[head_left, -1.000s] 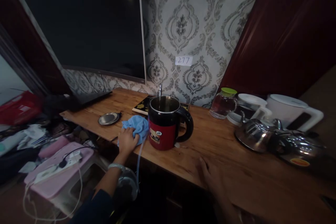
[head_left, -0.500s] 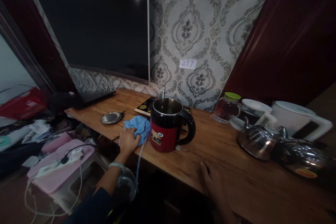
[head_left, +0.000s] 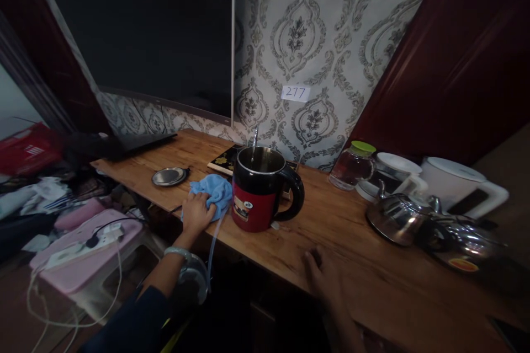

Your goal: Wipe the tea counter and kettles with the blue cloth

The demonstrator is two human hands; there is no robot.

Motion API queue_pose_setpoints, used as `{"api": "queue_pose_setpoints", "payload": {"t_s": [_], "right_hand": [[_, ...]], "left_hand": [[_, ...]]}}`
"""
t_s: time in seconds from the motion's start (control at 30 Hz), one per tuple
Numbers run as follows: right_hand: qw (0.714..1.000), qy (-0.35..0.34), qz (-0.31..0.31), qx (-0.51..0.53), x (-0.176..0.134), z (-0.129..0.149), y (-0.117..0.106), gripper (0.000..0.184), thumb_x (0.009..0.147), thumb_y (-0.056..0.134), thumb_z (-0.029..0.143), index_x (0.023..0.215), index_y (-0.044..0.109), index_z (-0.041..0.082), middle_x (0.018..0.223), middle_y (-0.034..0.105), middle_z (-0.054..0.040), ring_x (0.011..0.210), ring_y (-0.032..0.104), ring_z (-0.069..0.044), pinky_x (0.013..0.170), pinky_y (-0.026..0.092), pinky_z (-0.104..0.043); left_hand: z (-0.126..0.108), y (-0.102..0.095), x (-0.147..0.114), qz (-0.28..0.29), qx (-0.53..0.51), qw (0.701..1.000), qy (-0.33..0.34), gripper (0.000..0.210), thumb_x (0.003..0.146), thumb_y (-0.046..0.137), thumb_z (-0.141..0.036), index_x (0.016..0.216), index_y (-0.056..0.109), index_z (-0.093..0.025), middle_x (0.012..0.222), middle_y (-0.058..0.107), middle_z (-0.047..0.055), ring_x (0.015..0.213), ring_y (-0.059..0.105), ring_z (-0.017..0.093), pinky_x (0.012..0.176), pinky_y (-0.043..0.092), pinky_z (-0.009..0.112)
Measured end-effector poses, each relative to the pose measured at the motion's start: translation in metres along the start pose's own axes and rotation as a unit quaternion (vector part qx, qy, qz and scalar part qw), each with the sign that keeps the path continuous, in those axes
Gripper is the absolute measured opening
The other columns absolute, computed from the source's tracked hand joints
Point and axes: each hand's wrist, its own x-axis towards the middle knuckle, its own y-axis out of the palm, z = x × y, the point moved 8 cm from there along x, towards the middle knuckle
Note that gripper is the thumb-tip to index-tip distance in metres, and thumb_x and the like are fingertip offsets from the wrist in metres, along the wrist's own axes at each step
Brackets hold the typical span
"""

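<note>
My left hand (head_left: 196, 214) is closed on a crumpled blue cloth (head_left: 216, 190) at the front edge of the wooden table (head_left: 343, 231). Just right of the cloth stands a red and black electric kettle (head_left: 256, 207), upright and without a lid, its handle facing right. A thin shiny metal handle (head_left: 255, 137) sticks up out of it. A clear tube (head_left: 212, 251) hangs over the table edge beside the cloth. My right hand (head_left: 325, 276) rests at the table's front edge, thumb apart from the fingers and holding nothing. Shadow darkens that hand.
A round metal lid (head_left: 169, 176) lies left of the cloth. Behind the kettle is a black tray with gold flowers (head_left: 226, 161). A glass jug with a green lid (head_left: 354, 165), white pitchers (head_left: 451, 185) and metal teapots (head_left: 399, 218) stand right. A pink stool (head_left: 78, 270) carries a power strip.
The camera view has shifted a little, so everything sits slightly left and higher. Both hands, the cloth and the kettle keep nearly the same places on the table.
</note>
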Motion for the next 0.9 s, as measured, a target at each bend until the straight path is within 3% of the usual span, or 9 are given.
{"api": "queue_pose_setpoints", "payload": {"t_s": [0.3,0.9], "right_hand": [[1.0,-0.003,0.007,0.006,-0.0012,0.0003,-0.0001,0.037,0.088,0.041,0.051,0.074,0.062,0.023,0.08,0.069,-0.0078,0.076,0.062,-0.025,0.07,0.045,-0.034],[1.0,0.003,0.0,0.003,-0.0005,0.0064,-0.0041,0.038,0.086,0.043,0.05,0.073,0.066,0.022,0.077,0.071,-0.0075,0.075,0.064,-0.024,0.068,0.047,-0.033]], "left_hand": [[0.0005,0.0014,0.0002,0.003,0.0,1.0,-0.005,0.033,0.081,0.046,-0.032,0.101,0.068,-0.017,0.102,0.069,0.013,0.104,0.057,0.033,0.082,0.04,0.042],[0.0001,0.001,0.0005,-0.003,0.003,1.0,-0.001,0.033,0.081,0.046,-0.031,0.1,0.069,-0.016,0.1,0.07,0.014,0.102,0.057,0.033,0.082,0.04,0.044]]}}
